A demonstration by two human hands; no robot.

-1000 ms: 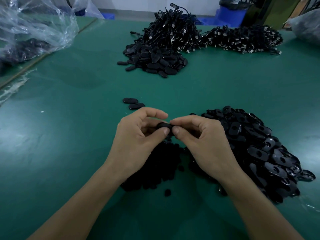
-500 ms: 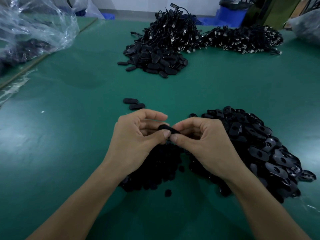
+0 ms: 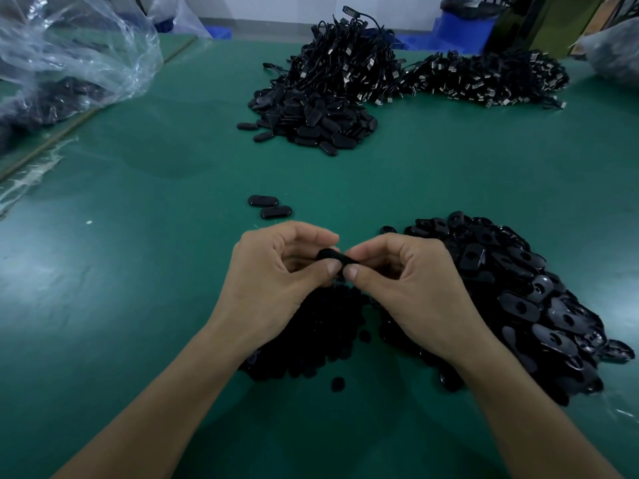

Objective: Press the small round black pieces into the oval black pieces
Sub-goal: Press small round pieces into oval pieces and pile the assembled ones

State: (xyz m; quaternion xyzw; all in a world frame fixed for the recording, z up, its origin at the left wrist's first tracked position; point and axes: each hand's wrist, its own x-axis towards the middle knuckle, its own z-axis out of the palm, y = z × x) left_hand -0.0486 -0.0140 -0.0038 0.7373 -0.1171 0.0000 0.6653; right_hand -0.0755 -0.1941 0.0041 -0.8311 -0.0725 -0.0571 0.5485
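Note:
Both hands meet over the green table and pinch one oval black piece (image 3: 333, 258) between thumbs and forefingers. My left hand (image 3: 273, 292) grips its left end, my right hand (image 3: 408, 288) its right end. Whether a small round piece sits in it is hidden by the fingers. A heap of small round black pieces (image 3: 311, 340) lies under the hands, with one stray round piece (image 3: 338, 383) nearer me. A big heap of oval black pieces (image 3: 525, 299) with holes lies to the right. Two oval pieces (image 3: 269, 206) rest side by side just beyond the hands.
Farther back sits another pile of oval pieces (image 3: 311, 122), with black cables (image 3: 349, 63) and a row of connectors (image 3: 484, 79) behind it. A clear plastic bag (image 3: 69, 60) lies at the far left. Another bag (image 3: 615, 53) is at the far right edge.
The hands stay together on the oval piece; the thumbs have shifted slightly on it and both hands sit a touch lower in view.

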